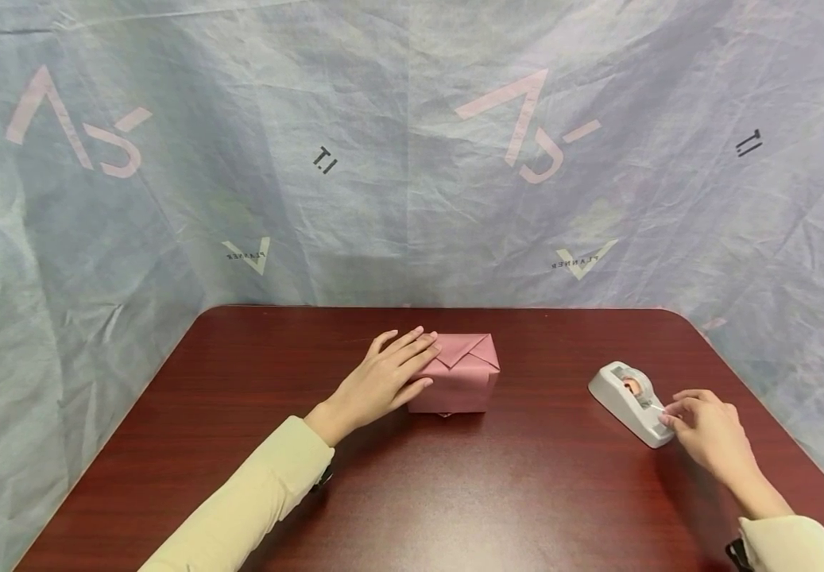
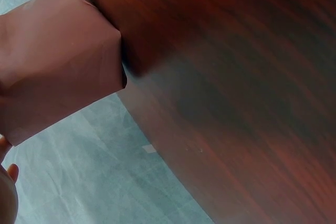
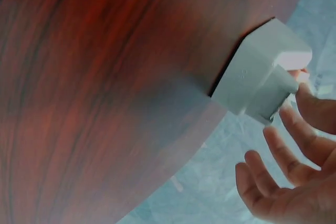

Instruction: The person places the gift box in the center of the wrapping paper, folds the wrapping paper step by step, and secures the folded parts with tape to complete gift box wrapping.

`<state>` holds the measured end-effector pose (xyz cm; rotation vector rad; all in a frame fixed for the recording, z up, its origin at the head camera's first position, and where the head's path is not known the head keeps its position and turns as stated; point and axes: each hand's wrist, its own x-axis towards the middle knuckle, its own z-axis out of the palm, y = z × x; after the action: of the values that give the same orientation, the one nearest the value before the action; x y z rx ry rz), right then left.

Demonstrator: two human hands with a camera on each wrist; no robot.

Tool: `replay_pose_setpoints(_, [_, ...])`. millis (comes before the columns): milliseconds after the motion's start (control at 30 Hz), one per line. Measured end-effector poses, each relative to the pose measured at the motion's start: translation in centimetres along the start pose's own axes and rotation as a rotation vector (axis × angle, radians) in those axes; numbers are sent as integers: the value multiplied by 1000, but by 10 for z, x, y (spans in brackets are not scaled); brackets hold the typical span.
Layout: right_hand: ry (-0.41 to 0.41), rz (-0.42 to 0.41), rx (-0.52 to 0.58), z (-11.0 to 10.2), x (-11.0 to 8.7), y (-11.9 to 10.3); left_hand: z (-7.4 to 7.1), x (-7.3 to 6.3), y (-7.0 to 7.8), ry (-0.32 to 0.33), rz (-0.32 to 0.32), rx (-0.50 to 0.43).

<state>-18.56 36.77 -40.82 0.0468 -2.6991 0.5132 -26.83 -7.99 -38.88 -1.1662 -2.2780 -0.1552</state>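
Observation:
A box wrapped in pink paper (image 1: pixel 454 389), with folded flaps on its top, stands near the middle of the table; the left wrist view shows a plain side of this pink box (image 2: pixel 58 51). My left hand (image 1: pixel 383 380) rests on the box's left top with fingers extended. To the right, a white tape dispenser (image 1: pixel 619 401) carries a roll of clear tape (image 1: pixel 639 385). Thumb and index finger of my right hand (image 1: pixel 715 433) pinch at the tape by the dispenser's cutting end. In the right wrist view, the other fingers of this right hand (image 3: pixel 299 177) are loosely bent beside the dispenser (image 3: pixel 249 72).
The dark red wooden table (image 1: pixel 526 492) has rounded far corners. Behind it and along both sides hangs a grey-blue printed cloth (image 1: pixel 412 159).

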Motion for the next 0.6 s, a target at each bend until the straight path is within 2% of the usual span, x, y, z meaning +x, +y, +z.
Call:
replay_pose_setpoints(267, [23, 61, -32, 1, -1, -8, 0, 0, -1, 1, -7, 5])
replay_pose_setpoints(600, [75, 189, -16, 3, -4, -13, 0, 0, 1, 4, 3, 8])
